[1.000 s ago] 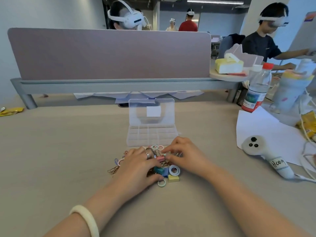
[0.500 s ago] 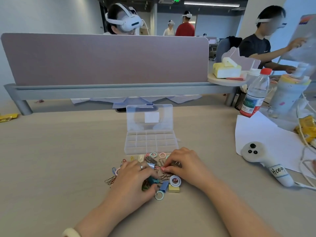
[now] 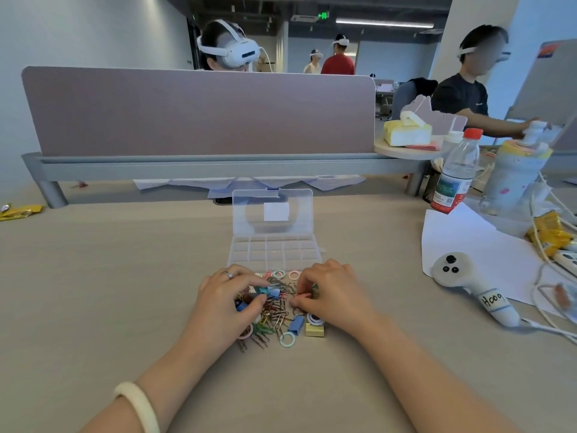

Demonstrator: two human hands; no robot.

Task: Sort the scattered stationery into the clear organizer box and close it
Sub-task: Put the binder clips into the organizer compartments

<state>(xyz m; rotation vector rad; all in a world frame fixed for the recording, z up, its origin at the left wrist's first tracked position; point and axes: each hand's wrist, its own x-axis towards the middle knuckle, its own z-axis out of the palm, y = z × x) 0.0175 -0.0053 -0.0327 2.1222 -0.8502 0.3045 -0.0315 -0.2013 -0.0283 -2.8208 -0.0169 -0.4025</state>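
The clear organizer box stands open on the desk, its lid raised at the back and its compartments bare. Just in front lies the stationery pile: paper clips, a blue binder clip, a yellow binder clip, a mint ring and small rings by the box edge. My left hand curls over the pile's left side, fingers and thumb closed around teal and blue binder clips. My right hand rests on the right side, thumb and forefinger pinching a red clip.
A white controller lies on a paper sheet to the right, with cables beyond it. A water bottle stands at the back right. A desk divider rises behind the box. A yellow wrapper sits far left.
My left hand has slid forward over the pile and closed on the binder clips. The right hand stays on the pile, its fingertips drawn in to a pinch.
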